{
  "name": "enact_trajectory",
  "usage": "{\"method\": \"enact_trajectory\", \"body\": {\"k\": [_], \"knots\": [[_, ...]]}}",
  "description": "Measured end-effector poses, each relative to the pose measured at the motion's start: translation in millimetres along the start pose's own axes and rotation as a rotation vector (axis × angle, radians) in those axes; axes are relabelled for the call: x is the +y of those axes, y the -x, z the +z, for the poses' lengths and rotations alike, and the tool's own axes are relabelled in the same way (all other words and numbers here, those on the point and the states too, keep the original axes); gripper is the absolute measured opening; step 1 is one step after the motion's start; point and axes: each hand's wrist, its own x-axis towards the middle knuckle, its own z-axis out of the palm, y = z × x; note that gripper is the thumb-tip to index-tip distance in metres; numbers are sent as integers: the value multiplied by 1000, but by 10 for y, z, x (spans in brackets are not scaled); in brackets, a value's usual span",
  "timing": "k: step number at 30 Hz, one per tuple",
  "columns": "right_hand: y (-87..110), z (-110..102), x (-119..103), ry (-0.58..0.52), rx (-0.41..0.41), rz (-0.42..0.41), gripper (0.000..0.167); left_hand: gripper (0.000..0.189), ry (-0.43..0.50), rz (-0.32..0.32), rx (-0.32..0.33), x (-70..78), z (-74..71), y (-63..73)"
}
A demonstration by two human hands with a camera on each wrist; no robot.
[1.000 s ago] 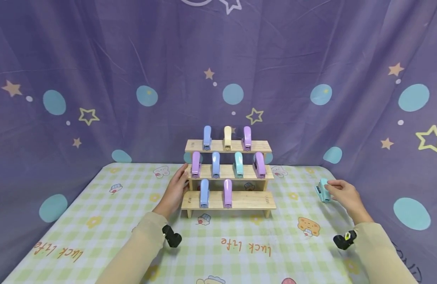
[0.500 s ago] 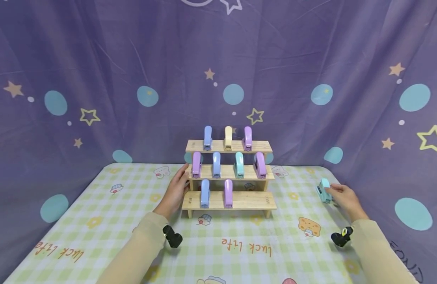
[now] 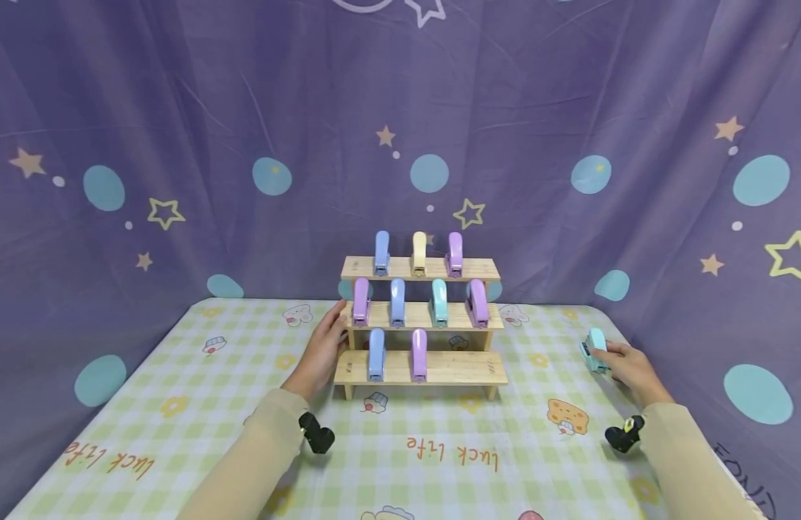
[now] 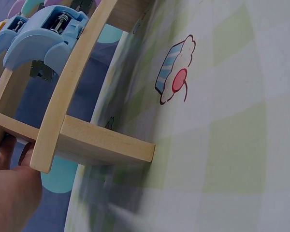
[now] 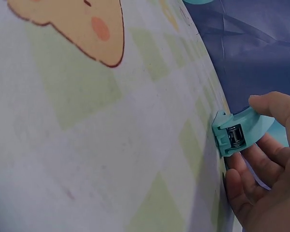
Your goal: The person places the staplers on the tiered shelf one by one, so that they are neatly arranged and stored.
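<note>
A three-tier wooden display rack [image 3: 465, 367] stands on the table, bearing several staplers. My left hand [image 3: 318, 354] grips its left side, the fingertips passing behind the wood in the left wrist view. Out to the right, my right hand [image 3: 636, 370] holds a teal stapler [image 3: 593, 351] low at the table. In the right wrist view the thumb lies over the stapler's handle [image 5: 255, 123] and the other fingers are beneath and beside it. On the bottom tier sit a blue stapler [image 3: 376, 355] and a purple stapler [image 3: 419, 355], both left of bare wood.
The middle tier carries several staplers, among them another teal stapler [image 3: 439, 303]. Blue, cream [image 3: 419, 253] and purple staplers line the top tier. A green-checked cloth [image 3: 244, 433] covers the table, and a purple curtain [image 3: 530, 108] hangs behind and at both sides.
My right hand has shifted slightly lower on the teal stapler, while the stapler stays in about the same place. The left hand keeps its hold on the rack.
</note>
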Motion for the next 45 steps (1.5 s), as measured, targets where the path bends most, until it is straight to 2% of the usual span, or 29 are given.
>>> {"method": "enact_trajectory", "body": {"k": [19,25,32,41,45], "knots": [[37,0,-10,25,26,1,80,53,-1,-23,10,25,17,5],[40,19,-23,44,26,-16,82,53,-1,-11,4,12,12,7],[58,47,-102,111,3,-102,77,52,-3,-9,11,2,6,3],[271,95,-368,174,-92,-257,53,53,-3,-14,6,11,-5,0],[372,146,-498,200,-137,-298,48,54,1,-13,-1,14,-2,-4]]}}
